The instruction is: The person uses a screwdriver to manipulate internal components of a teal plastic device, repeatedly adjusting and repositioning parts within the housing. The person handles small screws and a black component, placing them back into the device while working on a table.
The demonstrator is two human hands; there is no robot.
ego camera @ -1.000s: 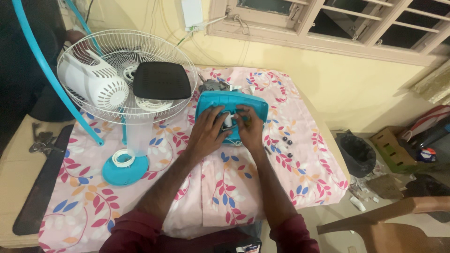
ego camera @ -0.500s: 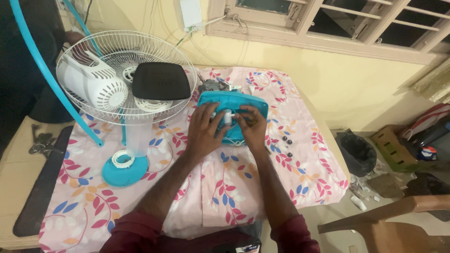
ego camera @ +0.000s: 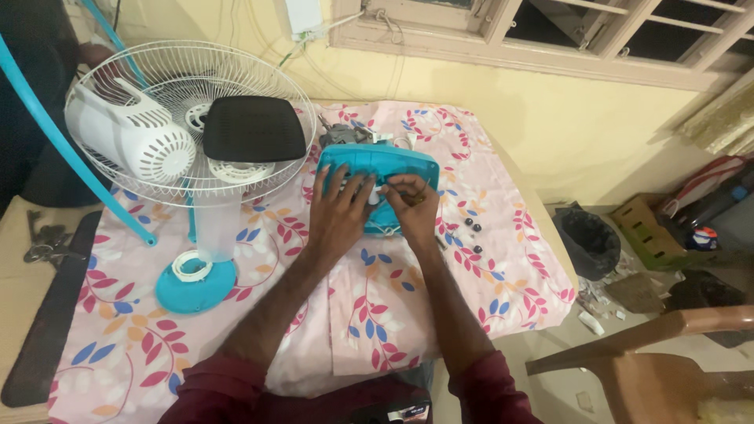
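Tablecloth [ego camera: 408,314], fan parts in grille [ego camera: 259,177]

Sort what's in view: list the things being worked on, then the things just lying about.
In hand:
left hand
right hand
blue housing
small white part, between the fingers

Lying about:
fan guard
white motor cover
black pad
blue base
dark knobs
keys
bin
chair
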